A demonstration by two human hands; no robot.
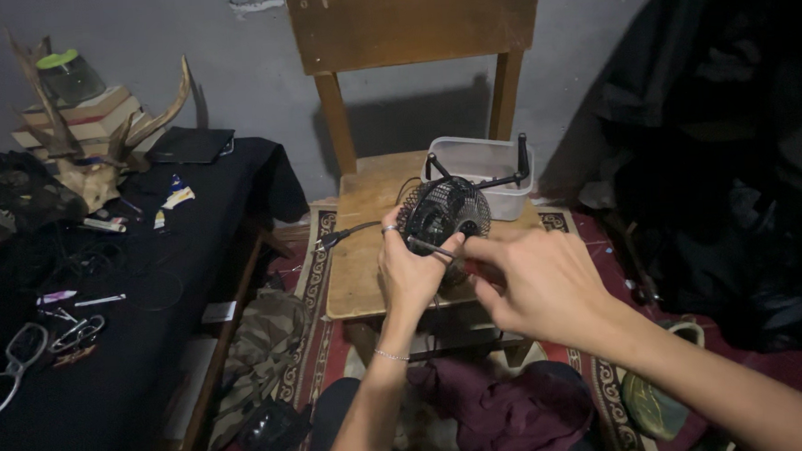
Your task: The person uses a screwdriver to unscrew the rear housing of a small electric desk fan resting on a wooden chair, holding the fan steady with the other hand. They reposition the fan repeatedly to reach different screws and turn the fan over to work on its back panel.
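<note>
— What have I got in the middle of the frame?

— A small black wire-cage fan, sitting on the seat of the wooden chair, just in front of a clear plastic tub at the back of the seat. My left hand is up against the fan's near side, its fingers curled, with a thin dark rod-like tool pinched between thumb and forefinger.

— And the other one?

— My right hand comes in from the lower right of the frame. Its fingers are drawn together near the tip of that tool, just beside the cage. Whether they actually grip anything I cannot tell; the spot is dark and hidden.

— Anything around it?

— A cable trails off the fan to the left across the seat. At the left of the frame, a black-draped worktop carries scissors, glasses and a piece of antler-shaped wood.
</note>
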